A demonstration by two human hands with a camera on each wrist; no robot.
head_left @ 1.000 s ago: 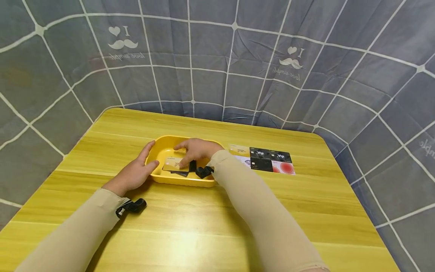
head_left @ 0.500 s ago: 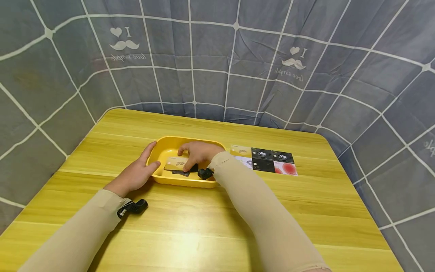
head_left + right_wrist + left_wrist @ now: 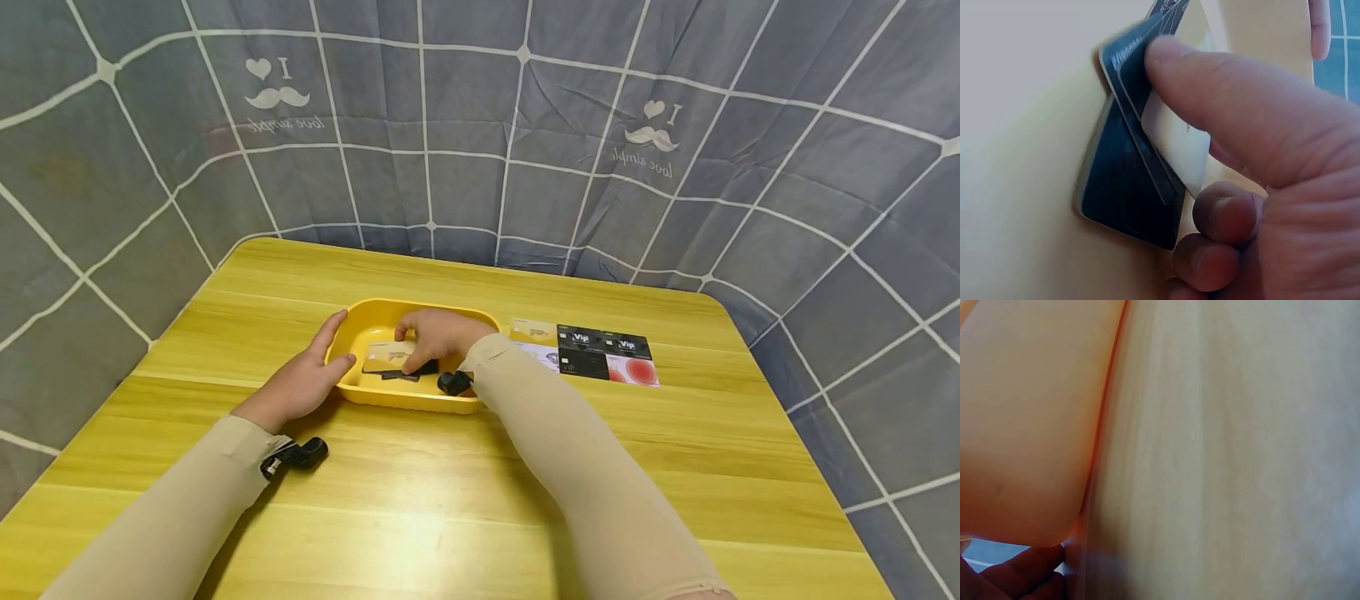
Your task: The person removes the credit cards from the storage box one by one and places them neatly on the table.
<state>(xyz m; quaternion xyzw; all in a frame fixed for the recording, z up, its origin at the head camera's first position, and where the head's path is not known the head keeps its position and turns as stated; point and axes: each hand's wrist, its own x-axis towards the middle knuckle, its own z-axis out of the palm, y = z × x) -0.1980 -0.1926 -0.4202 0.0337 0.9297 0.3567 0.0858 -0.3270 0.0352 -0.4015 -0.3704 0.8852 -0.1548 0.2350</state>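
Right hand (image 3: 439,333) pinches right end of gold card (image 3: 382,356), long axis along yellow tray (image 3: 408,402); left hand (image 3: 298,387), straight-fingered, touches left rim.

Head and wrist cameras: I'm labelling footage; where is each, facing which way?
On the head, facing forward and down at the tub; left hand, right hand, sleeves show.
On the left wrist, facing tub and table; fingers show.
On the right wrist, facing the cards; thumb and fingers show.
Head and right wrist views share the cards.
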